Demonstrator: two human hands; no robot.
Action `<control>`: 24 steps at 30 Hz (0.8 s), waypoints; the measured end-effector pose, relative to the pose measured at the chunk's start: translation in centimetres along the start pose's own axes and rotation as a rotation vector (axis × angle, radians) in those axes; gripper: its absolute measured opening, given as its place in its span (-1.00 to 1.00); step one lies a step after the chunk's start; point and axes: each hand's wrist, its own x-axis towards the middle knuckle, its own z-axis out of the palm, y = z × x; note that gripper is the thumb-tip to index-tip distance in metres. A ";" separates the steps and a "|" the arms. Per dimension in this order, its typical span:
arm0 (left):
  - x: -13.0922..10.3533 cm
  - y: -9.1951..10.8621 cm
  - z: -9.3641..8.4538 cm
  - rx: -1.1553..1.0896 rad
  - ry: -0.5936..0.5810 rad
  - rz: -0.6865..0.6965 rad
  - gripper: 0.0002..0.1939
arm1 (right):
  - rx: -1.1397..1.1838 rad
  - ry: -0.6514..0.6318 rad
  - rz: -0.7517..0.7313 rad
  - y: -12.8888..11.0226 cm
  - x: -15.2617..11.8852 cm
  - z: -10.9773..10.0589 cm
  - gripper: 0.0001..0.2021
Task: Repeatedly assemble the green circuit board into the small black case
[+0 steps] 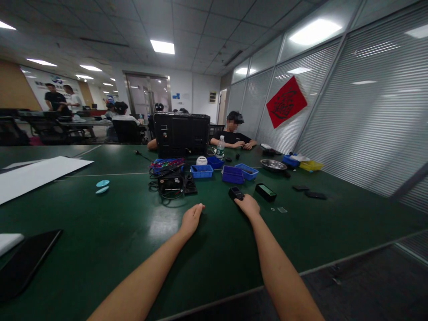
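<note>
My right hand [248, 206] is closed around the near end of a black handheld device with a small screen [236, 193], just above or on the green table. My left hand [193, 219] is on its edge over the tabletop, thumb outstretched, and holds nothing I can see; its lower fingers are partly hidden. Right of the device lies an open black box with a green inside [266, 192]. Close to that box are a small ring [273, 209] and a clear square piece [282, 210].
Beyond my hands stand a black unit with cables [171, 186], blue bins [201, 171], a water bottle [220, 147] and a metal bowl [273, 165]. Two flat black items [315, 195] lie at right. A large black monitor [182, 133] and a seated person [234, 131] are across the table [133, 249].
</note>
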 end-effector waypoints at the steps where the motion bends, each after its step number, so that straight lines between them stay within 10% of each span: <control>1: 0.0 0.0 0.0 -0.003 0.000 0.001 -0.51 | -0.011 -0.006 0.002 -0.1 -0.1 -0.1 -0.55; 24: -0.1 0.1 0.1 0.009 -0.015 0.004 -0.52 | 0.041 0.123 -0.090 -1.3 -1.8 0.9 -0.51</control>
